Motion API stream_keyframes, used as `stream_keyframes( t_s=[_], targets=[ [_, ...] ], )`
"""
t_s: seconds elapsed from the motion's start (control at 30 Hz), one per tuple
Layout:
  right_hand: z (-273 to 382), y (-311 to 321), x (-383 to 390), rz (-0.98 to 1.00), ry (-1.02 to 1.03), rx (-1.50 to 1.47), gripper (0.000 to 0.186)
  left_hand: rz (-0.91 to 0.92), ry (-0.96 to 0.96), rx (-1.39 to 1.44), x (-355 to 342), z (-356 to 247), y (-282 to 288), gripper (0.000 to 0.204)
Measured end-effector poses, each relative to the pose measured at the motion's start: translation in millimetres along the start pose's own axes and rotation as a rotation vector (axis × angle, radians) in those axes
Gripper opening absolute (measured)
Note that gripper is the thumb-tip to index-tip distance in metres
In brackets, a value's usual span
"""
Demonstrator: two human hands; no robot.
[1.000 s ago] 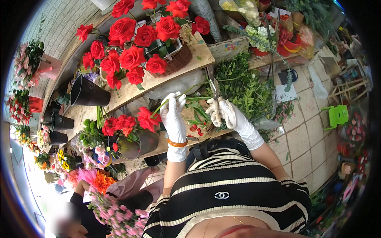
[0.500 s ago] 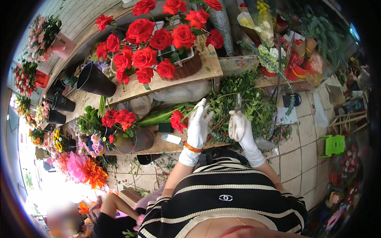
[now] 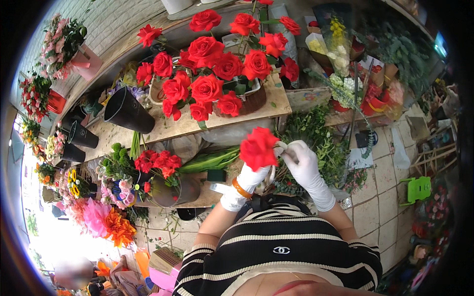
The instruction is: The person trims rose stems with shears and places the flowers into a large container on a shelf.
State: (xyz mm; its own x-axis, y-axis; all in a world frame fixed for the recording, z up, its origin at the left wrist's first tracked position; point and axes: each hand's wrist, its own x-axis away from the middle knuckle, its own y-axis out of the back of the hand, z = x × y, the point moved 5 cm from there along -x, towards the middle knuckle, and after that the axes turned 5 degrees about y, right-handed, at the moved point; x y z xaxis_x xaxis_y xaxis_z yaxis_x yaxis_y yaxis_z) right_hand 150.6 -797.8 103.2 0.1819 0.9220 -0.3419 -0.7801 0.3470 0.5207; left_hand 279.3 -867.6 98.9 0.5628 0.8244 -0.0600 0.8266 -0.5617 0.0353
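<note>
A red rose bloom is raised in front of me, covering most fingers of my white-gloved left hand, which grips it from below; an orange bangle circles that wrist. My right hand, also gloved, pinches at the bloom's right side, blurred, on something pale too small to make out. A tan curved shape below the bloom may be shear handles; I cannot tell. Cut leafy stems lie behind both hands. Many red roses stand in a basket on the wooden shelf above.
Black buckets and bunches of flowers line the left shelves. Wrapped bouquets stand upper right. A green stool and wooden frames sit on the tiled floor to the right. A co-worker is at the lower left.
The rose has been raised and turned toward me. My right hand, earlier closed on shears, has risen to the bloom with the shears no longer visible in it. The co-worker shows less.
</note>
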Motion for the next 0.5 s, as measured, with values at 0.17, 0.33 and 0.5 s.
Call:
stream_keyframes(
  t_s=[0.17, 0.33, 0.5],
  targets=[
    [-24.5, -16.4, -28.1, -0.170, 0.082, -0.279, 0.027, 0.167, -0.337, -0.244, -27.9, -35.9, 18.8, 0.048],
    [-35.8, 1.1, -86.8, -0.444, 0.204, -0.474, 0.011, -0.236, -0.511, -0.853, -80.8, -120.2, 53.6, 0.063],
    [-58.9, -14.5, -153.4, -0.654, 0.287, -0.750, 0.012, -0.266, -0.301, -1.092, -164.7, -127.0, 63.6, 0.069]
  ],
)
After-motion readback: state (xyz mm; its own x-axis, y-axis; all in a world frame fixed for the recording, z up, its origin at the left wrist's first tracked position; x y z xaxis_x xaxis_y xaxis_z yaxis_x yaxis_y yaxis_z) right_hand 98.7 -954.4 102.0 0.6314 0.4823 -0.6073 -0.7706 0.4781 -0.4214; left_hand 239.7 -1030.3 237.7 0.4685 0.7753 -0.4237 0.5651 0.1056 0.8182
